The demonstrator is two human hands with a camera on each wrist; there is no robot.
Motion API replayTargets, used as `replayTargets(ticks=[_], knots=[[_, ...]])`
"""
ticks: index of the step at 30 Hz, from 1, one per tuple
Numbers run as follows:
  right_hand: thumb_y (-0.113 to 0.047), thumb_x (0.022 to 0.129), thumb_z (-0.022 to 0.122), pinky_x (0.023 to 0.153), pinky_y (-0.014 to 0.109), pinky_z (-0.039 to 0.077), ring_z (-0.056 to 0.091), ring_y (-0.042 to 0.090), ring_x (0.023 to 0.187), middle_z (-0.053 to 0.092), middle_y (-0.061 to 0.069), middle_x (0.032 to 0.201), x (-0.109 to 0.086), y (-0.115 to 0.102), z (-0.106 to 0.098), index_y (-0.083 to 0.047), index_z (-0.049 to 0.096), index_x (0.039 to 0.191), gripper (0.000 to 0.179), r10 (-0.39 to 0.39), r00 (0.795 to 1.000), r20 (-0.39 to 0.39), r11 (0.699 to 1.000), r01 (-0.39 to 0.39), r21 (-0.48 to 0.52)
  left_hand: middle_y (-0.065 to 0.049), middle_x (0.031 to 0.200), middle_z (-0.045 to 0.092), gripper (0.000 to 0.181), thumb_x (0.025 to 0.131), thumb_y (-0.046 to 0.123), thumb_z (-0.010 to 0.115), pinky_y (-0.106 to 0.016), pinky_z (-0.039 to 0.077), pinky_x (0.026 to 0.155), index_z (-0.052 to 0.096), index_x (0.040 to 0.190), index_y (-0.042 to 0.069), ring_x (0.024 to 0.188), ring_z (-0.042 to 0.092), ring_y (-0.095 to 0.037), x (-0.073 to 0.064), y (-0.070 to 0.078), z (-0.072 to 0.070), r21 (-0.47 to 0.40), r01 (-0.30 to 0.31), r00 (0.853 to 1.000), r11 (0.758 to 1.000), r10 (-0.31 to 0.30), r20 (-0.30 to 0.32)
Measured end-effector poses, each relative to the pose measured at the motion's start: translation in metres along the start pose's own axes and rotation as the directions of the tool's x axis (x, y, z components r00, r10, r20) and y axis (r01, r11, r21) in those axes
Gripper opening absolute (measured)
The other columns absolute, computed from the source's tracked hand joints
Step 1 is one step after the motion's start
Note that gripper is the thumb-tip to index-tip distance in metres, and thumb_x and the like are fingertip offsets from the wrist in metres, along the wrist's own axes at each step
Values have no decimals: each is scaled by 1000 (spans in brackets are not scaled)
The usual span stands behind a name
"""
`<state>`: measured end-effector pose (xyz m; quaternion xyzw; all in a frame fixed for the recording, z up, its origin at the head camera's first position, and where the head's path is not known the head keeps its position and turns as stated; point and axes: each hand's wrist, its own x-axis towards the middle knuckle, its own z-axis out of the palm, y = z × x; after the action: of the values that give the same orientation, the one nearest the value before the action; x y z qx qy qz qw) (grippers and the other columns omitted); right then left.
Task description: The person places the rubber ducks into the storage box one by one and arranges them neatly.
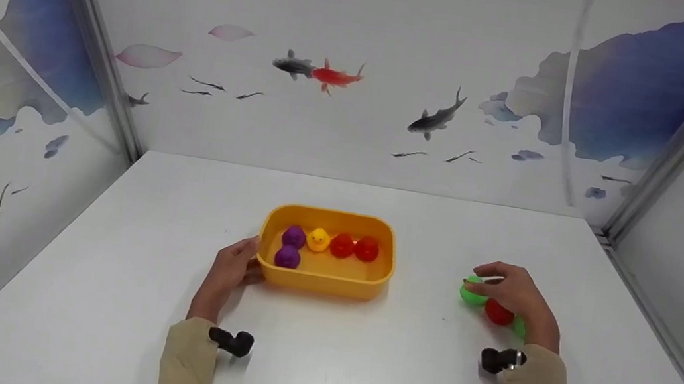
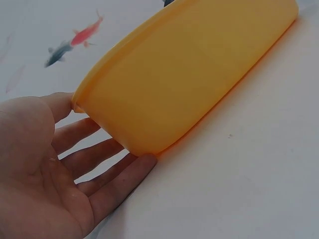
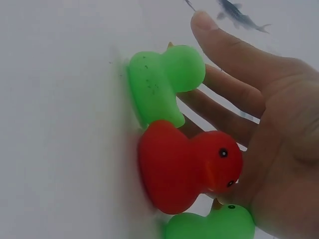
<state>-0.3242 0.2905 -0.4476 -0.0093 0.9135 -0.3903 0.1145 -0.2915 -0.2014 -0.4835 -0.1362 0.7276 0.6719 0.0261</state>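
Head view: left of centre, the left hand [image 1: 231, 266], fingers nearly straight, touches the central yellow tray [image 1: 321, 283]; at right, the right hand [image 1: 520, 292], spread around a green duck [image 1: 472, 297] without clasping it, partly hides it.

Left wrist: the tray's top is cropped.

Right wrist: below a red duck [image 3: 172, 169], another green duck [image 3: 192, 228] is cut off.

White table [image 1: 352, 361]; red fish [image 1: 334, 76] painted on back wall [image 1: 378, 30].

Yellow rectangular tub [image 1: 322, 284], upright. Right of it: green duck [image 3: 152, 84], red duck [image 3: 172, 167], second green duck [image 3: 204, 227], in a row.
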Motion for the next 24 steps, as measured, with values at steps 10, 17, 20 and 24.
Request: replayTargets(ticks=[10, 17, 20, 24], knots=[[-43, 85, 78, 101, 47, 51, 55, 39, 123, 56, 21, 136, 4, -1, 5, -6, 63, 125, 56, 1, 999, -35, 998, -3, -56, -17, 129, 66, 49, 106, 42, 46, -29, 61, 84, 55, 144, 12, 89, 70, -14, 0, 0, 0, -3, 8, 1000, 1000, -8, -11], [-48, 87, 75, 107, 53, 47, 54, 41, 128, 49, 22, 146, 4, -14, -1, -8, 60, 130, 60, -39, 998, -55, 998, 36, -43, -15, 133, 65, 48, 106, 42, 47, -30, 61, 84, 55, 144, 14, 92, 70, -14, 2, 1, 0, -13, 6, 1000, 1000, -6, -10], [-48, 87, 74, 105, 51, 50, 56, 40, 125, 47, 22, 148, 3, -22, -2, -9, 59, 132, 61, -47, 997, -60, 999, 46, -19, -16, 134, 64, 50, 105, 43, 47, -31, 61, 85, 54, 144, 13, 93, 70, -15, 2, 1, 0, -17, 6, 1000, 1000, -6, -13], [-46, 88, 75, 100, 44, 54, 60, 36, 122, 49, 21, 145, 0, -30, -1, -9, 58, 132, 60, -56, 997, -55, 998, 57, 23, -16, 137, 62, 52, 105, 44, 46, -31, 61, 87, 53, 146, 13, 94, 70, -15, 2, 1, 0, -10, 15, 1000, 1000, -15, -6]])
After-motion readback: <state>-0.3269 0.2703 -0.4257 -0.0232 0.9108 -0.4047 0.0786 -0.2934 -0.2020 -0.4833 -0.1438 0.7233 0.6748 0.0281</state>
